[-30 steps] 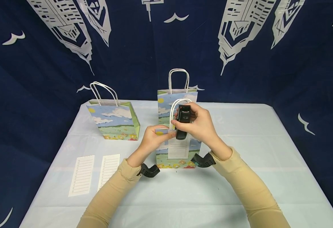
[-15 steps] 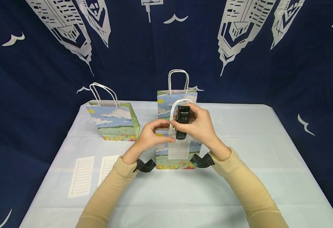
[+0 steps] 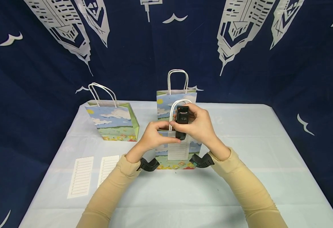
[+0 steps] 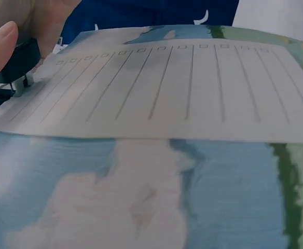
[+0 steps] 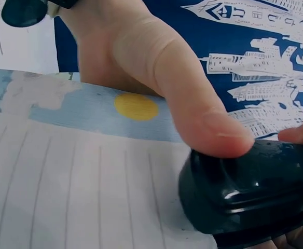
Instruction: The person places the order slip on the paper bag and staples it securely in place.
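My right hand (image 3: 200, 125) grips a black stapler (image 3: 182, 120) at the top of the front paper gift bag (image 3: 162, 153). A lined white card (image 3: 178, 152) lies against the bag's front. In the left wrist view, the stapler's nose (image 4: 21, 59) reaches over one end of the card. My left hand (image 3: 151, 136) is at the bag's upper left. Its thumb (image 5: 193, 104) presses on the stapler's front end in the right wrist view; its other fingers go behind the bag's rim, mostly hidden. One white twisted handle (image 3: 172, 115) stands up beside the stapler.
Directly behind is a second matching bag (image 3: 162, 104). A third bag (image 3: 112, 122) stands at the back left. Two lined cards, a left card (image 3: 80, 177) and a right card (image 3: 109, 166), lie on the pale tablecloth (image 3: 240, 158); my left sleeve partly covers the right one.
My left hand has loosened from the bag's edge, and its thumb has shifted right and down onto the stapler's lower end. The right hand and stapler stay almost in place.
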`<state>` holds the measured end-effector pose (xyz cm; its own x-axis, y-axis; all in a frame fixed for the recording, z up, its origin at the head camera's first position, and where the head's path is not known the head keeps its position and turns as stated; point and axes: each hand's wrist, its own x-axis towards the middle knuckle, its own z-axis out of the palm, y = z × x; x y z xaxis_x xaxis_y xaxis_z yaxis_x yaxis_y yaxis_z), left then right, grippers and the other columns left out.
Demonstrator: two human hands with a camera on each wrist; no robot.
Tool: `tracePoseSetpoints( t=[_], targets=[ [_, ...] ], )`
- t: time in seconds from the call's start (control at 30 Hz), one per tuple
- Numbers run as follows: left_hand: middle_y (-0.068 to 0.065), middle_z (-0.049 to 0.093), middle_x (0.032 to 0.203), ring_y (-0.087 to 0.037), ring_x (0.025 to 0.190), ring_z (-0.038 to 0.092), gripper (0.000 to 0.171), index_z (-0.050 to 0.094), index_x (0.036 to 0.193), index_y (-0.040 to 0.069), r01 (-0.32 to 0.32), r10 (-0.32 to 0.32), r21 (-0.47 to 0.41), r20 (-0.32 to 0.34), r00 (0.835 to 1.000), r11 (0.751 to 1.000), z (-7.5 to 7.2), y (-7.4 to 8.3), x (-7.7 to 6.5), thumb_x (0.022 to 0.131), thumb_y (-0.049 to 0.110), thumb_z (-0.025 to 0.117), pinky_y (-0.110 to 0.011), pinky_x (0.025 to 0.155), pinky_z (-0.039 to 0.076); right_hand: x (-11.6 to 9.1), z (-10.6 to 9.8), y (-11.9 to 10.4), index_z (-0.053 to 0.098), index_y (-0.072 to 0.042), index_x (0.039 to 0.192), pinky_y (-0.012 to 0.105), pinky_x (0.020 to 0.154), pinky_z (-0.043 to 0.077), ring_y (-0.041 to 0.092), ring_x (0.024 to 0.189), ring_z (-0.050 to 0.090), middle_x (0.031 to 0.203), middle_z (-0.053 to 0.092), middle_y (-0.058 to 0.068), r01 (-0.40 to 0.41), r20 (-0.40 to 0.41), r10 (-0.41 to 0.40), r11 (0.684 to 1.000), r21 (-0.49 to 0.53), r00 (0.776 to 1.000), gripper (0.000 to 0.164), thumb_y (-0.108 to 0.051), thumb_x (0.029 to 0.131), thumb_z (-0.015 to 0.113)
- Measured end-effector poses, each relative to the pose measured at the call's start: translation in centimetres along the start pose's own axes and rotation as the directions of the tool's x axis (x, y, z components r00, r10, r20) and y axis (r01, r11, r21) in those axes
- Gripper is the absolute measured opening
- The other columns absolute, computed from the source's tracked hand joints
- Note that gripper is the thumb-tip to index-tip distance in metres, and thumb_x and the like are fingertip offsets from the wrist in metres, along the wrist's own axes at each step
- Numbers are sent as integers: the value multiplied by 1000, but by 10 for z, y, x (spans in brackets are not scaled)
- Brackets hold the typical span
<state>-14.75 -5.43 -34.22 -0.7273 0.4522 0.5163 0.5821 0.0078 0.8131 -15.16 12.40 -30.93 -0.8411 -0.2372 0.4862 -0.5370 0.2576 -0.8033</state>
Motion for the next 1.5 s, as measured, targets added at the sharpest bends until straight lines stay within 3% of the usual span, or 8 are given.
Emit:
tracePoseSetpoints(
  t=[0.23,0.53,0.77,0.93,1.0,1.17,1.33,1.5],
  targets=[
    [-17,69,93,-21,90,65,35,69,96,-6,-68,68,-37,-6,998,997,1,-26,-2,64,-7,83,-35,81,52,-2,-2,-2,64,-2,101,27,72,54,12,77,66,90,67,5,-33,28,33,999,-9,999,44,-9,65,87],
    [-20,69,94,-23,89,66,38,68,96,-8,-49,48,-44,-19,999,998,2,-35,-3,62,-10,82,-35,81,52,-12,-9,-3,58,-2,123,29,85,50,14,101,62,113,65,9,-10,-45,12,999,52,999,64,2,64,85],
    [-14,70,92,-19,87,66,37,70,96,-4,-6,6,-27,-31,1000,1000,2,-36,-4,62,-3,85,-33,79,53,-18,-15,1,56,13,115,34,79,53,22,99,64,108,66,14,243,-221,-187,934,263,957,56,2,67,82],
    [-14,70,92,-18,86,67,37,71,96,-3,2,-3,-17,-37,999,1000,2,-36,-4,61,-2,85,-33,78,53,-20,-16,14,50,13,118,21,67,47,21,94,59,110,62,7,338,-320,-258,913,226,911,71,-22,68,86],
    [-14,70,91,-18,85,67,37,71,95,-3,-2,2,-17,-35,999,1000,1,-36,-4,61,-2,85,-33,77,53,-22,-17,19,47,11,125,23,69,41,21,96,55,115,58,5,296,-287,-236,937,186,928,81,-27,65,87],
    [-14,70,89,-19,83,67,35,71,94,-4,-19,19,-6,-27,999,1000,1,-36,-4,62,-2,85,-33,76,53,-30,-21,32,42,0,137,27,84,43,18,104,55,122,55,7,74,-34,-71,993,95,997,89,-1,61,88],
    [-17,70,90,-24,84,66,34,71,94,-6,-20,21,13,-21,1000,1000,0,-33,-4,63,-5,83,-32,77,53,-34,-21,40,63,-4,117,29,79,51,15,90,64,106,67,7,-61,159,62,998,-12,985,59,-1,63,86],
    [-22,69,88,-27,84,67,33,68,93,-12,-36,36,6,-1,999,999,-1,-13,-2,62,-11,81,-34,76,53,-34,-22,46,70,-6,101,28,75,52,15,85,66,95,70,4,-44,189,52,998,-49,981,40,-8,65,86]
  ],
)
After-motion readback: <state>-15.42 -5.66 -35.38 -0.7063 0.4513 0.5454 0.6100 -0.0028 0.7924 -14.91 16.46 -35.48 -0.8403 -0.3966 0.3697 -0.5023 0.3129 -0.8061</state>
